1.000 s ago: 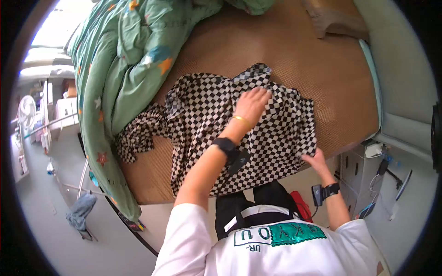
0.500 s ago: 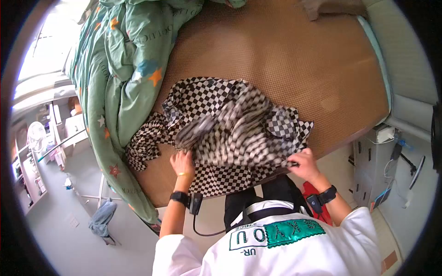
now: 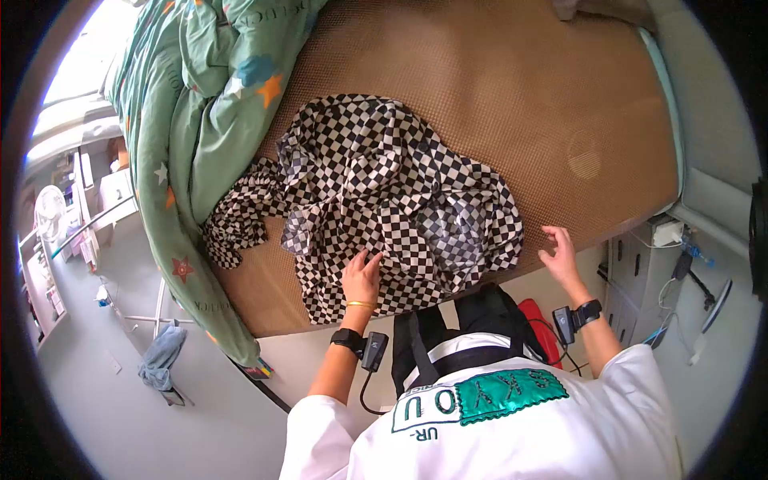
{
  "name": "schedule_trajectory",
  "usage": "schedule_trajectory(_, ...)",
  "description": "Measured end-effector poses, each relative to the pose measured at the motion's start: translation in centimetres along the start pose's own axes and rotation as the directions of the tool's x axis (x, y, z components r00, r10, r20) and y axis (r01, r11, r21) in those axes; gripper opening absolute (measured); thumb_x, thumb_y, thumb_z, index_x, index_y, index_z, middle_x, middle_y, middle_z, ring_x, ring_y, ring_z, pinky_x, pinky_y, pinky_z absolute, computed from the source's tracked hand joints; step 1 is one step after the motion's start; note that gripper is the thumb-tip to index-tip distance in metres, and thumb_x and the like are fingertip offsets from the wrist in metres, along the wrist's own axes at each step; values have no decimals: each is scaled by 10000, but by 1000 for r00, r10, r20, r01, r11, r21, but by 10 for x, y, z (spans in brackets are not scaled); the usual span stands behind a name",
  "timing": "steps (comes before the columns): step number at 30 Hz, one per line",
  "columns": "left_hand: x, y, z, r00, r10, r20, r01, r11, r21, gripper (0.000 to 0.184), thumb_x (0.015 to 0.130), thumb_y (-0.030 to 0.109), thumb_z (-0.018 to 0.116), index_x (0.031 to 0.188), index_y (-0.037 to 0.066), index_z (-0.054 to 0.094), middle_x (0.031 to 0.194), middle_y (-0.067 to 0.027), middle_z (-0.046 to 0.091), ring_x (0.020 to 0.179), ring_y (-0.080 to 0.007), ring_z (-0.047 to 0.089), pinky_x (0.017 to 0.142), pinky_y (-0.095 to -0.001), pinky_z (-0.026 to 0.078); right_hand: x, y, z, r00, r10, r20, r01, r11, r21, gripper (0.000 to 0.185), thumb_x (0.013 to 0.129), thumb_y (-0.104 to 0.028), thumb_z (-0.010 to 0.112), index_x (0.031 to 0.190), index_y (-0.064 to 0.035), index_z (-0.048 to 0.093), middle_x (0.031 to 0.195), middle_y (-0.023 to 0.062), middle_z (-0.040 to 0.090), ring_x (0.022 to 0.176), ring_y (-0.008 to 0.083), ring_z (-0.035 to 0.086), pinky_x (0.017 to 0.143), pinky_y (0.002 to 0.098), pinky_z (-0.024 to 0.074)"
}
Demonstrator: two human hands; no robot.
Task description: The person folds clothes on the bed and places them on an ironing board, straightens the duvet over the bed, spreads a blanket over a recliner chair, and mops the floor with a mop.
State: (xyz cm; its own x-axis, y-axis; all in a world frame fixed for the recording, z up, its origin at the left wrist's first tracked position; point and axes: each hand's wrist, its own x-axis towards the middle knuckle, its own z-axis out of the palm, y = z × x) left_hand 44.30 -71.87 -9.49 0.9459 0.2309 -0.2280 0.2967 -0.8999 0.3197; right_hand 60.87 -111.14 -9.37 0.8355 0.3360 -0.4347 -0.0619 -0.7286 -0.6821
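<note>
A black-and-white checkered garment (image 3: 376, 192) lies rumpled on the brown woven mat, with a bunched, sleeve-like part stretching to its left. Greyer patches of its fabric show at the lower right and left. Over the lower edge of the cloth is my left hand (image 3: 362, 280), its fingers slightly bent and apart, gripping nothing; whether it touches the fabric I cannot tell. My right hand (image 3: 562, 254) hovers off the garment's right side near the bed edge, fingers spread and holding nothing.
The brown mat (image 3: 496, 96) covers the bed. A green star-patterned quilt (image 3: 184, 160) is heaped along the left. Grey drawers (image 3: 632, 272) with cables stand at the right. A blue cloth (image 3: 164, 356) hangs at the lower left.
Both hands have let go of the garment's near edge. The cloth, blurred and lifted before, now lies settled and more spread out. My right hand has moved right and away from it.
</note>
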Motion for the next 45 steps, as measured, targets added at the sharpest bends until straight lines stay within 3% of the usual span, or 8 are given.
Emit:
schedule_trajectory(5,-13,18,-21,939,165,302,-187,981,45,731,566,398,712,1177,128,416,1153,-91,433,1077,-252,404,895,-385,310,5,-31,23,995,95,-24,-86,966,244,509,616,-88,685,1067,-33,456,1100,89,484,967,231,485,824,338,406)
schedule_trajectory(8,-22,-2,13,916,-53,397,-10,988,155,278,648,211,632,893,110,548,848,-68,558,825,-242,525,792,-361,358,12,-43,42,959,193,207,-277,794,542,493,642,-76,661,1084,-16,450,1058,85,529,876,220,535,799,321,423)
schedule_trajectory(10,-22,-7,11,987,-24,158,42,993,-113,137,649,114,609,768,90,546,747,-79,547,713,-279,523,663,-382,394,17,-49,42,964,167,207,-174,985,16,195,719,-104,586,886,-8,562,859,84,603,773,164,559,703,318,448)
schedule_trajectory(16,-10,-15,-127,943,-214,-254,-31,704,-709,154,739,-16,529,890,10,541,838,-88,571,768,-150,528,679,-253,420,33,-51,20,979,3,-204,91,890,447,161,781,-174,559,864,-39,530,797,-10,506,750,90,450,686,255,392)
schedule_trajectory(24,-89,29,-348,552,-97,-828,-354,872,-338,153,827,104,492,934,-6,503,841,-27,495,766,-97,449,717,-211,363,-64,-266,-79,732,-262,-630,655,524,544,180,845,-258,516,757,-107,469,721,-55,437,677,39,423,621,193,372)
schedule_trajectory(27,-131,20,-418,419,-10,-908,-368,912,-180,167,849,107,474,930,-35,513,861,-52,513,795,-109,465,724,-223,376,-123,-305,-123,371,-705,-605,842,530,-102,195,807,-251,560,797,-70,489,755,-46,480,664,64,443,616,210,385)
schedule_trajectory(33,-193,15,-509,280,198,-939,-408,910,70,195,854,118,474,963,-35,527,902,-73,557,826,-125,510,749,-224,394,-190,-322,-177,780,-578,-241,484,801,-354,218,665,-58,633,836,-30,500,879,8,543,747,110,467,664,236,393)
schedule_trajectory(45,-145,-6,-552,284,305,-909,-404,898,175,143,837,64,492,935,-26,544,889,-40,561,787,-88,504,700,-200,401,-150,-299,-287,495,-561,-663,668,734,-122,338,826,-104,492,1152,-21,457,1008,85,557,893,121,521,771,240,419)
